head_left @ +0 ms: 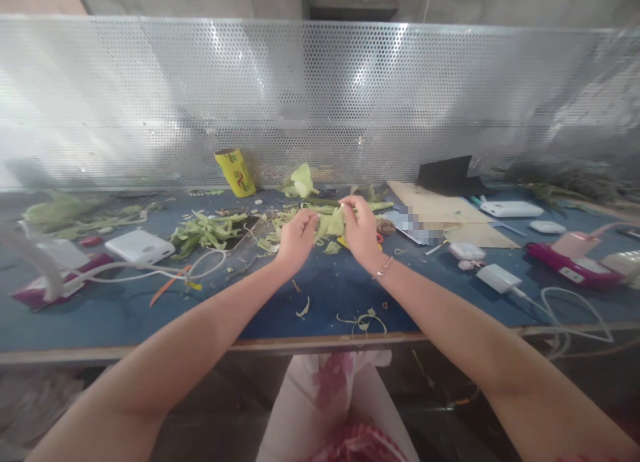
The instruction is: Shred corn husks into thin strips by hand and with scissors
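Both hands work over the blue tabletop near the middle of the head view. A pale green leaf [330, 225] is stretched between them, its surface crumpled. My left hand [297, 238] is closed, thumb and fingers pinching the leaf's left side. Fingers of my right hand [361, 229] are bent in a pinch on its right side, and a thin bracelet circles that wrist. Loose leaf scraps lie beneath and around the hands. To the left sits a heap of green leafy stalks [207, 234]. Behind the hands stands another light green leaf [303, 181].
Behind the table [320, 315] rises a perforated metal sheet [320, 82]. A yellow tube [236, 173] leans near it. White power bank [140, 247], cable and purple power strip [33, 294] lie left. Right are brown paper [430, 203], a charger [499, 278] and another power strip [570, 267].
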Available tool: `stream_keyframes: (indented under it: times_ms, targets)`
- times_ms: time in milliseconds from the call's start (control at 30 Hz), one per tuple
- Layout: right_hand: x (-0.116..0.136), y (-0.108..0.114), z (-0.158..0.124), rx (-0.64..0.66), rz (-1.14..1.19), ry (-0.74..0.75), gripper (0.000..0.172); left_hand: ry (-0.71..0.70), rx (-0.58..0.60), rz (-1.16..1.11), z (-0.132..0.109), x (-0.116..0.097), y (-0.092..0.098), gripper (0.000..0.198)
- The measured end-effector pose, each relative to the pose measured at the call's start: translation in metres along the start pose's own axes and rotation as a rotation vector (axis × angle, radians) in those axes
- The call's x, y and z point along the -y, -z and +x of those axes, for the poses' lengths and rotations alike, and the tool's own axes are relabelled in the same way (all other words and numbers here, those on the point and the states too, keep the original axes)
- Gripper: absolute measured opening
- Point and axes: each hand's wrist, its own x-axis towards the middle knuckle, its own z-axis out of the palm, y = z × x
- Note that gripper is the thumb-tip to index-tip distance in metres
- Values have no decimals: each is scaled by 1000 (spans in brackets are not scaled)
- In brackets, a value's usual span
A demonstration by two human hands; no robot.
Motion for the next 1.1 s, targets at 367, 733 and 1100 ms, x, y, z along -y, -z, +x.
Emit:
stream_keyframes:
  times_ms: [367,733,1100]
  targets:
    - [-7,-4,2,173,292,-411,30,-51,-55,87,3,12,3,20]
    - [-4,-3,1,312,155,-287,33,-99,96,134,2,11,2,22]
    - [5,-8,-8,150,-18,22,22,-132,-45,177,-4,4,-4,17]
